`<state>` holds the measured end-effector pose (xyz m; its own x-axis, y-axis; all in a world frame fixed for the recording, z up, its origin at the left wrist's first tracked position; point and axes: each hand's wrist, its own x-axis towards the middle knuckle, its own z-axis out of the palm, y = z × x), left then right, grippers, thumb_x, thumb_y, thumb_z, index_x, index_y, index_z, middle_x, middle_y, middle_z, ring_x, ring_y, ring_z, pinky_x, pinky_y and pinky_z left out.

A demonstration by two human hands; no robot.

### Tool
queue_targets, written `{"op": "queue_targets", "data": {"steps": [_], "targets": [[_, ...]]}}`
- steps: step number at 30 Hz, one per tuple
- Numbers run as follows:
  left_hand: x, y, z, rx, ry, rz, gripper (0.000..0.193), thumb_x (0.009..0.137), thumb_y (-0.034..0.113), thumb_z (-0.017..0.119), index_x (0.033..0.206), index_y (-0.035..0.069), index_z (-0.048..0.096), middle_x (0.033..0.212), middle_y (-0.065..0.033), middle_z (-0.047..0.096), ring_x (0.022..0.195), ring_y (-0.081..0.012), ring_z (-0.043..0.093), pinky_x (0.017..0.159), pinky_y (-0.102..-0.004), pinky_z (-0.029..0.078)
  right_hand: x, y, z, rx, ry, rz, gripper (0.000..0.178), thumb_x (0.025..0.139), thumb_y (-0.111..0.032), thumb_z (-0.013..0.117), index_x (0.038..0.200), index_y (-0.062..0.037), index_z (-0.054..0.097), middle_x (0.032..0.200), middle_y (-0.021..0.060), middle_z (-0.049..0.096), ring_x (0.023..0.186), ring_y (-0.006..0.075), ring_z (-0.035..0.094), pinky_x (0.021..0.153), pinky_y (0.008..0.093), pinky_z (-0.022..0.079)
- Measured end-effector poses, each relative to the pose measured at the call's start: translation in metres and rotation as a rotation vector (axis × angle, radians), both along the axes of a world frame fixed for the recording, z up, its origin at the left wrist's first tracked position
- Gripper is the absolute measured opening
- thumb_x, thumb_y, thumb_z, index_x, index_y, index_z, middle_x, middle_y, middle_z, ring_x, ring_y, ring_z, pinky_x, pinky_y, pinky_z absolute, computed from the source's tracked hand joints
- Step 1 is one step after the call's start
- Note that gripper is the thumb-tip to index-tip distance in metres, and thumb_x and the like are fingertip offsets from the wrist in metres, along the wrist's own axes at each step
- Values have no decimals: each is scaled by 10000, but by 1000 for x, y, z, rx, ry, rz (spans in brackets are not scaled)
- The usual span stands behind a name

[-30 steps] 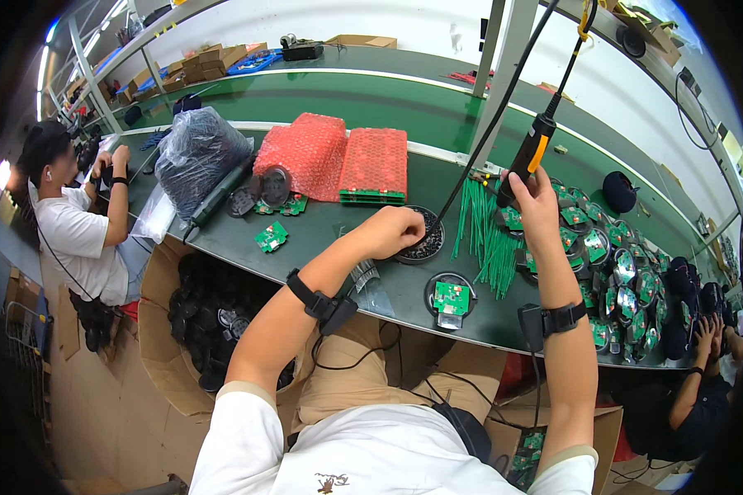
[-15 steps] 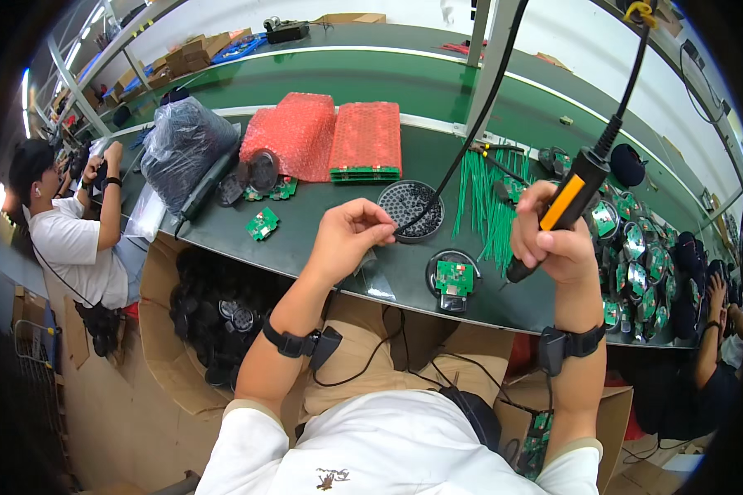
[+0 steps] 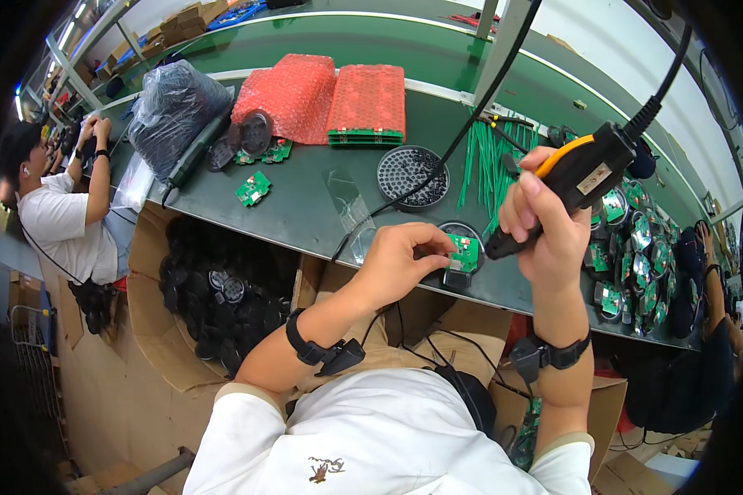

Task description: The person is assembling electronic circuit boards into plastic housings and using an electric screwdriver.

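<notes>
Along the near edge of the bench (image 3: 297, 216), a green circuit board (image 3: 462, 254) sits on a round black housing (image 3: 456, 226). My left hand (image 3: 400, 262) is at the board's left side, thumb and forefinger close together; I cannot tell whether they pinch anything. My right hand (image 3: 545, 219) grips the corded screwdriver (image 3: 588, 177), nose just beside the board's right edge.

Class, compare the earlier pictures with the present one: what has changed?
The left hand has moved from the round black dish of small dark parts, bodyward and rightward, to the left edge of the flat green circuit board. The right hand, gripping the black-and-orange corded screwdriver throughout, has brought its tip near that board. The dish and red bubble-wrapped stack stayed put.
</notes>
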<state>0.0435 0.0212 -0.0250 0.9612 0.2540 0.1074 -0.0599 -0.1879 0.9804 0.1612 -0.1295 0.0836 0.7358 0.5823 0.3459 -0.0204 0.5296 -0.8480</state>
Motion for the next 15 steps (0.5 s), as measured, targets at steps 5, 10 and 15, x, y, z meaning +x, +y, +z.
{"op": "queue_targets", "data": {"steps": [5, 10, 15], "targets": [[-3, -6, 4, 85, -46, 39, 180, 859, -7, 801, 1038, -5, 778, 918, -64, 746, 820, -112, 689, 722, -274, 551, -9, 20, -2, 92, -12, -49, 171, 936, -17, 705, 1081, 21, 624, 651, 25, 535, 484, 111, 493, 466, 272, 406], [-5, -4, 7, 148, -74, 57, 177, 846, -10, 807, 1021, -4, 781, 910, -88, 749, 790, -128, 695, 698, -282, 549, -13, 24, -2, 99, -11, -62, 160, 936, -19, 707, 1067, 19, 623, 647, 23, 537, 484, 107, 499, 453, 270, 405], [-3, -6, 11, 210, -94, 82, 182, 828, -4, 819, 1005, 0, 782, 876, -89, 743, 756, -144, 693, 688, -288, 545, -13, 23, -4, 104, -37, -79, 164, 935, -11, 708, 1072, 24, 625, 642, 24, 546, 476, 110, 509, 448, 269, 406]]}}
